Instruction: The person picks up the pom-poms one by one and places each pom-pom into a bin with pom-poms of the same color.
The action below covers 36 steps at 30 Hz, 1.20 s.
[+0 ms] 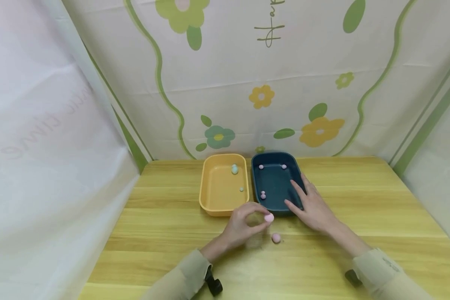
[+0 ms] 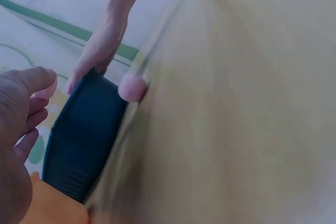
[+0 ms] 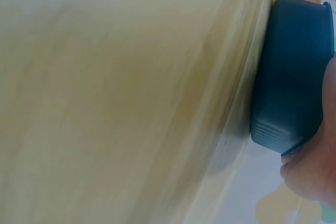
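Note:
My left hand pinches a pink ball between thumb and fingertips, just in front of the dark blue tray. Fingers spread, my right hand rests over that tray's right rim. Another pink ball lies on the table below the pinched one; the left wrist view shows this pink ball larger. Inside the blue tray are several small pink balls, two of them touching at the left. Left of it, the yellow tray holds a few pale green balls.
Both trays stand side by side at the back of the wooden table, close to a flower-printed cloth. Similar white cloth hangs at the left and right sides. A dark strap hangs at the left sleeve.

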Tool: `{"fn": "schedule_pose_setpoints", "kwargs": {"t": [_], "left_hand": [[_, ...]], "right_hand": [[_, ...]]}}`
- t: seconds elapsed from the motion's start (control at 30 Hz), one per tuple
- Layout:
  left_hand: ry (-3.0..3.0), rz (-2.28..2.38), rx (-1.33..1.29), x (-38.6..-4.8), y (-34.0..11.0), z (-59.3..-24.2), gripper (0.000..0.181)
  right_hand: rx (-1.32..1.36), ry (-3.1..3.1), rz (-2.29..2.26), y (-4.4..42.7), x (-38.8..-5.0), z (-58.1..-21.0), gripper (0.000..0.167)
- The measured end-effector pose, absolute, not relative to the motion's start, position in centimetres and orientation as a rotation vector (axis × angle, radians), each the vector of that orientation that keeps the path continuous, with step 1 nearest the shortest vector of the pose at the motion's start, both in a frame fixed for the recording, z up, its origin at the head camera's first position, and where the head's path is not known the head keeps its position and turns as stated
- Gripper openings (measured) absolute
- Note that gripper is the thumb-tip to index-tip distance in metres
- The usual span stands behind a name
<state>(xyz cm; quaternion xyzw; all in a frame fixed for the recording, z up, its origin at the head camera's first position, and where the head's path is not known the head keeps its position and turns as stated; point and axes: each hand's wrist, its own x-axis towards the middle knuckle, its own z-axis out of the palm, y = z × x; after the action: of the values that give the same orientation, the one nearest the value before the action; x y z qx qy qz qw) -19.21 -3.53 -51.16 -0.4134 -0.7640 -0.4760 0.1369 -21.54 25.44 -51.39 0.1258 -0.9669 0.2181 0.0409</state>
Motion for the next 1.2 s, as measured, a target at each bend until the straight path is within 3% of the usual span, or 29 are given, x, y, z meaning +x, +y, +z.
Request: {"fn": "schedule_pose_setpoints", "kwargs": {"t": [1.2], "left_hand": [[-2.437, -1.371, -0.993, -26.2, 1.1, -47.8, 0.029]], "right_hand": [[0.391, -2.954, 0.663, 25.5, -21.5, -51.5, 0.085]]}}
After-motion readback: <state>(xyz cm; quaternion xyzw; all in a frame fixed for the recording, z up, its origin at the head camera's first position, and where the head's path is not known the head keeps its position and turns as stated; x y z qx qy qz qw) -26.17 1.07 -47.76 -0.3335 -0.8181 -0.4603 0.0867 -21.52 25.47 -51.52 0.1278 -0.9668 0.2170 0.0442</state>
